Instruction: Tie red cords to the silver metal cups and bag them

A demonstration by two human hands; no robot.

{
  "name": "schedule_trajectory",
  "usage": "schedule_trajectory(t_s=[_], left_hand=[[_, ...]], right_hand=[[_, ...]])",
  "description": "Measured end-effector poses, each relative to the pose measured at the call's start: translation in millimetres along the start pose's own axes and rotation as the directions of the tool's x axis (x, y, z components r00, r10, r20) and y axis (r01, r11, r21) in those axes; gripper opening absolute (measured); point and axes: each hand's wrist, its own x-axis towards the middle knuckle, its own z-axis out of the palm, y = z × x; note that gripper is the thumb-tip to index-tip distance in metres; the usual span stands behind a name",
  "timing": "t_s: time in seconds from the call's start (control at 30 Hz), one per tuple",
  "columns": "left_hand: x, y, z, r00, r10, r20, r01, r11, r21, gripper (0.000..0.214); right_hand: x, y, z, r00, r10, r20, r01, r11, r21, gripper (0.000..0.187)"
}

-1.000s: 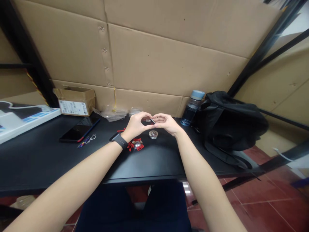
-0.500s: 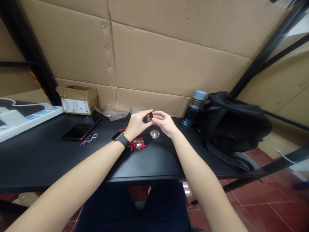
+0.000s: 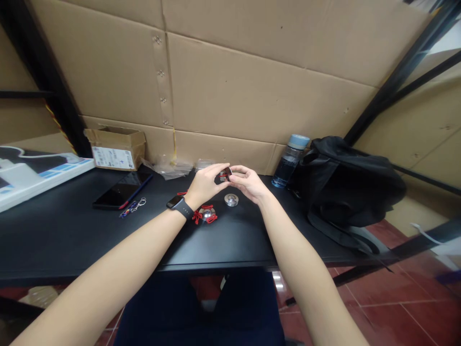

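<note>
Above the back of the table, my left hand (image 3: 206, 183) and my right hand (image 3: 249, 182) meet fingertip to fingertip. Between them they pinch a small round metal finger cymbal (image 3: 228, 171), seen nearly edge-on and dark, with a bit of red by it. Just below my hands a bare silver finger cymbal (image 3: 231, 200) with a domed middle lies on the table. Nearer to me, by my left wrist, rests another silver finger cymbal (image 3: 207, 215) with red cords round it. A second bit of red cord (image 3: 182, 193) is partly hidden behind my left wrist.
Left on the black table (image 3: 219, 250) are a phone (image 3: 122, 190), a keyring (image 3: 133, 207), a power strip (image 3: 46, 180) and an open cardboard box (image 3: 117, 150). Clear plastic bags (image 3: 171, 168) lie at the back. A water bottle (image 3: 289, 161) and black backpack (image 3: 353, 182) stand right.
The held cymbal has tilted slightly and shows more of its dark face between my fingertips. My hands have barely moved; the things on the table stay put.
</note>
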Motion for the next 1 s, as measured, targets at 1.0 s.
schedule_trajectory(t_s=[1.0], left_hand=[[-2.1, -5.2, 2.2, 1.0, 0.0, 0.032, 0.001, 1.0, -0.011, 0.055]], right_hand=[[-4.9, -9.4, -1.6, 0.999, 0.027, 0.029, -0.025, 0.998, -0.059, 0.04]])
